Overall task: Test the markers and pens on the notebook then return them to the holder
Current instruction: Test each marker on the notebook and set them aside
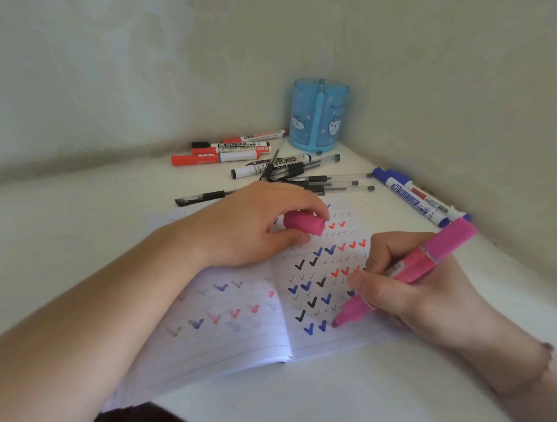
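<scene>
Right hand grips one pink highlighter, tip on notebook. Left hand pinches one pink cap. One blue holder; three red markers visible.

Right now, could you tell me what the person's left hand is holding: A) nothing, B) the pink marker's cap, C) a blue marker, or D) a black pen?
B: the left hand pinches the pink cap over the notebook, while the right hand writes with the uncapped pink marker.
</scene>
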Demonstrator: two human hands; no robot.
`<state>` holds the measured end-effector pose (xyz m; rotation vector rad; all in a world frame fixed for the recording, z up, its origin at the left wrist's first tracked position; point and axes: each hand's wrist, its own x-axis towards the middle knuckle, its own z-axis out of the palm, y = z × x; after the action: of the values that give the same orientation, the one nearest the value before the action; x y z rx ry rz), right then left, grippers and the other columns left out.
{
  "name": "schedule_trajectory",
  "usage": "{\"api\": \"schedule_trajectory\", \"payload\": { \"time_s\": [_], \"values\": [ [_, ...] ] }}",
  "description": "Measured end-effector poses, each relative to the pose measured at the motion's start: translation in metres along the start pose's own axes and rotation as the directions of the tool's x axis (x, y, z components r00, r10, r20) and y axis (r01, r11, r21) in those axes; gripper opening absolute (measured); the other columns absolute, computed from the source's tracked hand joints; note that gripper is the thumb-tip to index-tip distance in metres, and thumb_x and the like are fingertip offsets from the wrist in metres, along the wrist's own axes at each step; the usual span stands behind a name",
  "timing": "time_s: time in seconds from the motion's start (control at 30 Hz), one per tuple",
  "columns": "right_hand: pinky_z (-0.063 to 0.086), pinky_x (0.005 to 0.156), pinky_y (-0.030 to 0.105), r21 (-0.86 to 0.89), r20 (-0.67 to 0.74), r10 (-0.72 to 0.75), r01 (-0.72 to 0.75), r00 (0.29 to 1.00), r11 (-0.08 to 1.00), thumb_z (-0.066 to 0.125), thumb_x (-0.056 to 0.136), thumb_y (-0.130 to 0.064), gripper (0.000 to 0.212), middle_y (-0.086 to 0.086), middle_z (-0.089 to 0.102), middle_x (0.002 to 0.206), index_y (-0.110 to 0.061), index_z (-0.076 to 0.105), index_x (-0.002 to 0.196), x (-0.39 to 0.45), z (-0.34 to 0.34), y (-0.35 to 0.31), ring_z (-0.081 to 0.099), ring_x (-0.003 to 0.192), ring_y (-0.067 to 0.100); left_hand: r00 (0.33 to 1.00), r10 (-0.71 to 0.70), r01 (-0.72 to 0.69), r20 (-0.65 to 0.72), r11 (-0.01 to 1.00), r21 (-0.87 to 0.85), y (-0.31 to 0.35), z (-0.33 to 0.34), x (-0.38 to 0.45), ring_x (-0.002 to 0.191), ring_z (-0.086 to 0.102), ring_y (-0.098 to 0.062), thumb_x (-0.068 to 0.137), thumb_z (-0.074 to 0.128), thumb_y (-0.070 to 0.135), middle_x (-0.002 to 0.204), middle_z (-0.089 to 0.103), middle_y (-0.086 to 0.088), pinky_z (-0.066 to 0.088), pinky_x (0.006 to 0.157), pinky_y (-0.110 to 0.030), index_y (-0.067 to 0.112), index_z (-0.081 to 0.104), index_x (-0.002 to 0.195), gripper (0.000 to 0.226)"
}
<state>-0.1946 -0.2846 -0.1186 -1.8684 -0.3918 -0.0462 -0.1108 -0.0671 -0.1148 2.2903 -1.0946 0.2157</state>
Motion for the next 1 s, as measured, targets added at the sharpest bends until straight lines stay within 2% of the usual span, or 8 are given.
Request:
{"api": "schedule_trajectory", "payload": {
  "time_s": [0.17, 0.33, 0.43, 0.53, 0.63, 0.73, 0.9, 1.0],
  "values": [
    [0.024, 0.04, 0.019, -0.042, -0.017, 0.0, 0.0, 1.0, 0.999, 0.069, 0.058, -0.031, 0.042, 0.023, 0.036, 0.045, 0.002, 0.044, 0.052, 0.001, -0.001, 0.001, 0.029, 0.039, 0.013, 0.999, -0.047, 0.047, 0.008, 0.999, -0.006, 0.0, 0.0, -0.001, 0.1, 0.056, 0.009, 0.085, 0.073, 0.023, 0.102, 0.063, 0.026, 0.043, 0.09, -0.014, 0.032, 0.062, 0.118, 0.036],
    [0.027, 0.041, 0.017, -0.029, -0.076, 0.017, -0.02, 0.997, 0.999, 0.069, 0.064, -0.015, 0.031, 0.0, 0.041, 0.041, -0.006, 0.044, 0.049, 0.002, 0.0, 0.0, 0.032, 0.039, 0.008, 0.997, -0.073, 0.074, 0.039, 0.997, -0.006, 0.002, -0.001, -0.002, 0.094, 0.054, 0.016, 0.084, 0.073, 0.027, 0.098, 0.061, 0.031, 0.039, 0.085, -0.007, 0.036, 0.062, 0.114, 0.034],
    [0.031, 0.042, 0.017, 0.059, -0.123, -0.012, 0.019, 0.992, 0.998, 0.079, 0.062, -0.042, 0.04, -0.003, 0.048, 0.042, -0.014, 0.052, 0.053, 0.003, -0.001, -0.005, 0.039, 0.038, 0.005, 0.996, -0.08, 0.081, 0.027, 0.996, -0.04, 0.004, -0.002, -0.002, 0.091, 0.058, 0.01, 0.087, 0.071, 0.03, 0.099, 0.065, 0.025, 0.046, 0.085, -0.016, 0.034, 0.062, 0.114, 0.029],
    [0.021, 0.045, 0.024, 0.281, -0.219, 0.01, 0.053, 0.976, 0.958, 0.081, 0.058, -0.059, 0.046, -0.004, 0.044, 0.046, -0.018, 0.064, 0.071, 0.005, -0.009, -0.006, 0.031, 0.042, 0.016, 0.999, -0.039, 0.038, -0.008, 0.998, -0.052, 0.006, -0.003, -0.002, 0.091, 0.059, 0.008, 0.09, 0.066, 0.035, 0.102, 0.065, 0.023, 0.047, 0.084, -0.017, 0.03, 0.061, 0.119, 0.03],
    [0.019, 0.048, 0.041, 0.376, -0.21, 0.028, 0.054, 0.977, 0.925, 0.061, 0.08, -0.045, 0.031, 0.008, 0.053, 0.053, -0.017, 0.074, 0.083, 0.005, -0.016, -0.005, 0.041, 0.043, 0.023, 0.999, -0.015, 0.013, -0.029, 0.998, -0.067, 0.006, -0.004, -0.002, 0.092, 0.058, 0.011, 0.09, 0.062, 0.039, 0.103, 0.063, 0.025, 0.043, 0.083, -0.009, 0.027, 0.06, 0.121, 0.033],
    [0.021, 0.05, 0.044, 0.386, -0.23, 0.065, 0.029, 0.971, 0.922, 0.041, 0.081, -0.025, 0.034, 0.014, 0.059, 0.056, -0.016, 0.074, 0.085, 0.005, -0.016, -0.004, 0.045, 0.041, 0.024, 0.999, 0.008, -0.012, -0.054, 0.996, -0.084, 0.008, -0.004, -0.002, 0.092, 0.058, 0.01, 0.09, 0.063, 0.038, 0.101, 0.062, 0.027, 0.042, 0.083, -0.008, 0.027, 0.062, 0.119, 0.031],
    [0.018, 0.047, 0.044, 0.441, -0.224, 0.124, -0.013, 0.967, 0.897, 0.049, 0.074, -0.016, 0.013, 0.014, 0.057, 0.051, -0.017, 0.061, 0.074, 0.009, -0.02, -0.005, 0.042, 0.034, 0.022, 0.996, -0.004, -0.01, -0.09, 0.987, -0.16, 0.01, -0.003, -0.002, 0.093, 0.06, 0.005, 0.089, 0.067, 0.029, 0.1, 0.064, 0.027, 0.043, 0.082, -0.008, 0.028, 0.063, 0.117, 0.028],
    [0.022, 0.048, 0.038, 0.435, -0.21, 0.093, 0.007, 0.973, 0.9, 0.067, 0.066, -0.023, 0.008, 0.016, 0.064, 0.057, -0.018, 0.068, 0.072, 0.009, -0.024, -0.005, 0.045, 0.034, 0.022, 0.995, -0.032, 0.012, -0.097, 0.981, -0.193, 0.01, -0.003, -0.001, 0.095, 0.061, 0.002, 0.089, 0.067, 0.029, 0.102, 0.065, 0.025, 0.043, 0.083, -0.008, 0.028, 0.064, 0.118, 0.029]
  ]
}}
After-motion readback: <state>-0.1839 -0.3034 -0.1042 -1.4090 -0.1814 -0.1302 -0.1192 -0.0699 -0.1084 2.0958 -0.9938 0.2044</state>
